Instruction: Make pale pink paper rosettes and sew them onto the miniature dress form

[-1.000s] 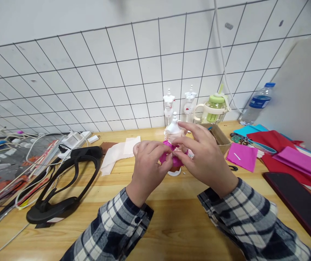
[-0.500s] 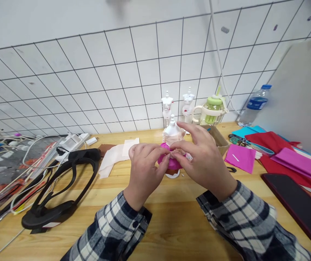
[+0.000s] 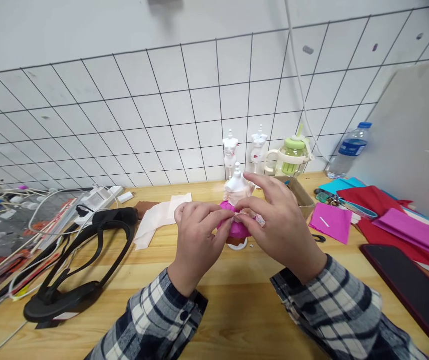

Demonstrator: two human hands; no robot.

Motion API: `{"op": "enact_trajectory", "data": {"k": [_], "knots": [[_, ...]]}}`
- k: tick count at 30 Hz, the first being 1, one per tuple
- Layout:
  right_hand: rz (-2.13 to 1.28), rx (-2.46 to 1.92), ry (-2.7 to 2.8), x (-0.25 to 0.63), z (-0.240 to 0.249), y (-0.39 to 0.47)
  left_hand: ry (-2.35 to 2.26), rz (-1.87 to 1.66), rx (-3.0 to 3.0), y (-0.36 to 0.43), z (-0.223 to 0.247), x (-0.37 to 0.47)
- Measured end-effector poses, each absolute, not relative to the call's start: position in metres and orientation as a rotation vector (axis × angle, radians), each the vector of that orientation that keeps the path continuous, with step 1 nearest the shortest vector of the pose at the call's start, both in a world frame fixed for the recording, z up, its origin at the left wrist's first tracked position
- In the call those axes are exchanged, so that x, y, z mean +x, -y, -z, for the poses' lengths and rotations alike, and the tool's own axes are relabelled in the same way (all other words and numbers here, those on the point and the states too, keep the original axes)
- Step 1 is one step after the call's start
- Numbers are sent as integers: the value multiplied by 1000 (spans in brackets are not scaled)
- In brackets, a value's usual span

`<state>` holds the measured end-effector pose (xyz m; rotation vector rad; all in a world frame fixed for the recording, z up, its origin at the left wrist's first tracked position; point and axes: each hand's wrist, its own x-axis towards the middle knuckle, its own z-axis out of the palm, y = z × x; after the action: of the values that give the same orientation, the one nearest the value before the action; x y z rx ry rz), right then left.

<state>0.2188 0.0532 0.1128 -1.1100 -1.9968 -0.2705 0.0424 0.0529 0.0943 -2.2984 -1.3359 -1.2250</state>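
As left hand (image 3: 198,237) and right hand (image 3: 287,231) pinch pale fabric (image 3: 244,211) — tabletop (image 3: 239,300) spreads between cuffs (image 3: 192,306).

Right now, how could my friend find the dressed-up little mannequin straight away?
On the wooden table, look between the left hand and right hand. The mannequin there stands in front of two others, and only it wears a pale top and bright pink skirt.

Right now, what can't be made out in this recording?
In the head view:
Pale scrap: too small, partly covered by the fingers.
Magenta skirt: parts hidden behind left hand and right hand.
Cardboard box: left part hidden by right hand.
Blue bottle label: print too small.
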Motion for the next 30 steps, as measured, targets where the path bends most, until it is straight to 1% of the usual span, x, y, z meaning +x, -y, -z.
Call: {"op": "enact_trajectory", "data": {"k": [9,15,17,19,22,24,25,26,28,30], "knots": [[307,-1140,2012,215,-113,-51,1369,1268,-2314,-53,-92,43],[366,-1119,1970,216,-110,-53,1455,1498,-2318,-61,-99,34],[398,-1119,1963,216,-110,-53,1545,1582,-2294,-62,-95,29],[430,-1128,1957,215,-109,-53,1679,1735,-2240,-62,-80,25],[474,-1140,1946,214,-107,-53,1867,2031,-2224,-61,-40,24],[497,-1141,1939,213,-104,-53,2018,2069,-2359,-61,-13,28],[506,-1141,1934,212,-102,-53,2047,2051,-2472,-62,-3,31],[511,-1141,1928,212,-101,-53,2034,1954,-2649,-63,4,35],[511,-1143,1918,212,-99,-54,2020,1655,-2844,-64,10,43],[499,-1153,1910,212,-99,-55,2077,1315,-2781,-65,11,52]]}}
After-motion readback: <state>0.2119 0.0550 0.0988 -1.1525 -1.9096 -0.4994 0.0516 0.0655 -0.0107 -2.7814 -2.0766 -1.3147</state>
